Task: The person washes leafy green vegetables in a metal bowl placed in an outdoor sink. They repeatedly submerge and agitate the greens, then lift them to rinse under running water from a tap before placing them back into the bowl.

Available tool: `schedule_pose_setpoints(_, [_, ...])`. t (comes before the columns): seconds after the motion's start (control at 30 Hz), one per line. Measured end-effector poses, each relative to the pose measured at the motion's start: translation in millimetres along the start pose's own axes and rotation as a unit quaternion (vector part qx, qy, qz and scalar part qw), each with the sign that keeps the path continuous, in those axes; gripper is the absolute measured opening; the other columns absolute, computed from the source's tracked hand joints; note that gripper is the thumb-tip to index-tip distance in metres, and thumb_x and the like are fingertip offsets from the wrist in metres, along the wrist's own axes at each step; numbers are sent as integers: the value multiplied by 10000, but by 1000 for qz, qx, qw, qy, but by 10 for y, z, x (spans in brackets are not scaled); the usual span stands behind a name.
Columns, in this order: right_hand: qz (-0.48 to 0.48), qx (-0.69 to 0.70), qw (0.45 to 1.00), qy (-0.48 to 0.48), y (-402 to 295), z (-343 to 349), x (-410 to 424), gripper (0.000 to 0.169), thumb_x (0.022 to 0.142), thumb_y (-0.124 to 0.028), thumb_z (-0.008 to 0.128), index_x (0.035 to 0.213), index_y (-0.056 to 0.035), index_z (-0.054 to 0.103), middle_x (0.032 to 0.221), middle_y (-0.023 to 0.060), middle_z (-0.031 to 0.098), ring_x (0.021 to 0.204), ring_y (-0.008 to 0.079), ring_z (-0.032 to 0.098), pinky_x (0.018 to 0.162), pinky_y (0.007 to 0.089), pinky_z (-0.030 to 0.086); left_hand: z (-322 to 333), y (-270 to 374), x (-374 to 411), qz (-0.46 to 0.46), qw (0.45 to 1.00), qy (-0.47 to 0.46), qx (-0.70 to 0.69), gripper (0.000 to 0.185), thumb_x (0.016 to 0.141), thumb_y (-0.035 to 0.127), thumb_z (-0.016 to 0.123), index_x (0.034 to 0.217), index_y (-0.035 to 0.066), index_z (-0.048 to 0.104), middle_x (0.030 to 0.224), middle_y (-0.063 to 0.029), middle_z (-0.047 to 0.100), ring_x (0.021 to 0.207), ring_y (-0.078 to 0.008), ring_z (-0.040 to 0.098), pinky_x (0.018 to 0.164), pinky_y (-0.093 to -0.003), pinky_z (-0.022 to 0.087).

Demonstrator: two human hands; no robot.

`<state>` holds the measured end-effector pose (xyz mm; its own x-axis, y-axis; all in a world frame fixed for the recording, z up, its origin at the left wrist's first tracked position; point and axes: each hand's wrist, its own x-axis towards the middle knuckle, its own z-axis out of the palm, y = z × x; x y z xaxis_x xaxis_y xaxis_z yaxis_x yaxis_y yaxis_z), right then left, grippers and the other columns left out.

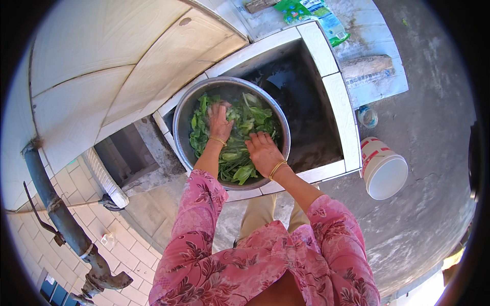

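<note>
A round metal basin [284, 122] holds leafy green vegetables [245, 174] in water. It rests on the white-tiled rim [332, 88] of a dark sink. Both my hands are inside the basin. Toward its left side, my left hand [221, 120] reaches down among the leaves, its fingers partly under water and its thumb apart. My right hand [264, 153] lies over the greens near the right wall, fingers close together and bent down. Leaves and water hide what either palm may hold. Each wrist wears a thin bracelet.
Dark water [283, 80] lies in the sink beside the basin. On the right are a white bucket [386, 176], a roll of clear tape [367, 116], a wooden piece [367, 65] and a green plastic package [325, 23]. A metal pipe [57, 206] stands left, near a tiled wall [84, 88].
</note>
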<state>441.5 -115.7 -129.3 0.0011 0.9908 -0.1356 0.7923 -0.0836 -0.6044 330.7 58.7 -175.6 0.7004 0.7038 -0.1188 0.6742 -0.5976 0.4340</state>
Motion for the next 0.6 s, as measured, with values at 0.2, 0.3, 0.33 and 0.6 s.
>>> schedule_pose_setpoints(0.2, [-6, -8, 1000, -5, -2, -26, 27, 379, 777, -98, 500, 1138, 7, 541, 1212, 193, 479, 1158, 330, 422, 1028, 417, 289, -364, -31, 63, -113, 982, 30, -148, 543, 614, -6, 700, 1105, 99, 492, 1067, -121, 531, 978, -276, 531, 832, -383, 427])
schedule_pose_setpoints(0.3, [-1, -15, 1000, -13, 25, -25, 2, 384, 779, -100, 500, 1146, 8, 538, 1227, 193, 467, 1171, 334, 411, 1037, 419, 280, -866, -71, -146, -114, 944, 100, -292, 523, 654, -56, 643, 1137, 34, 465, 1068, -106, 561, 897, -198, 578, 786, -315, 475])
schedule_pose_setpoints(0.33, [4, -18, 1000, -13, 53, -8, -28, 385, 780, -101, 499, 1148, 9, 537, 1231, 194, 463, 1175, 335, 408, 1040, 420, 276, -987, 62, -202, -109, 936, 109, -318, 526, 658, -73, 631, 1145, 14, 452, 1078, -102, 556, 926, -192, 570, 816, -310, 468])
schedule_pose_setpoints(0.6, [-9, -9, 1000, -12, -47, -68, 50, 389, 771, -85, 498, 1139, 38, 530, 1213, 216, 471, 1166, 349, 415, 1034, 421, 282, -137, -217, -330, 5, 988, 57, -144, 636, 557, -22, 716, 1146, 97, 506, 1242, -110, 457, 1210, -355, 367, 1006, -425, 317])
